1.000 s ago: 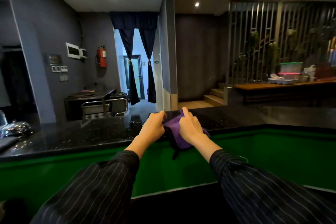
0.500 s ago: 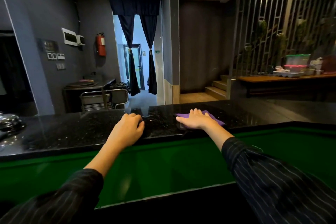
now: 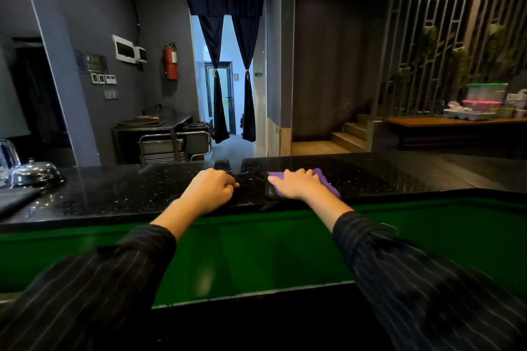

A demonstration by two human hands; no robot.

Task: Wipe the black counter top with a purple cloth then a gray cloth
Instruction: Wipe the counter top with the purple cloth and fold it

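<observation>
Two striped sleeves (image 3: 94, 291) fill the bottom corners of the frame, both cut off by the edges. Above them sits a green panel (image 3: 256, 251), then the black counter top (image 3: 128, 194) running across the middle.

The left hand (image 3: 209, 189) is curled into a loose fist, knuckles resting on the counter near its front edge, holding nothing that I can see.

The right hand (image 3: 296, 184) is flat and open, fingers spread, pressing down on the purple cloth (image 3: 328, 184). Only one cloth is visible, and the hand hides most of it, so just the corners poke out.

At far left on the counter there's one shiny metal dome lid (image 3: 35, 172), partly cropped.

Further back are one red fire extinguisher (image 3: 170, 61) and two dark curtains (image 3: 231, 77). The stacked tubs at far right are too blurry to count.
</observation>
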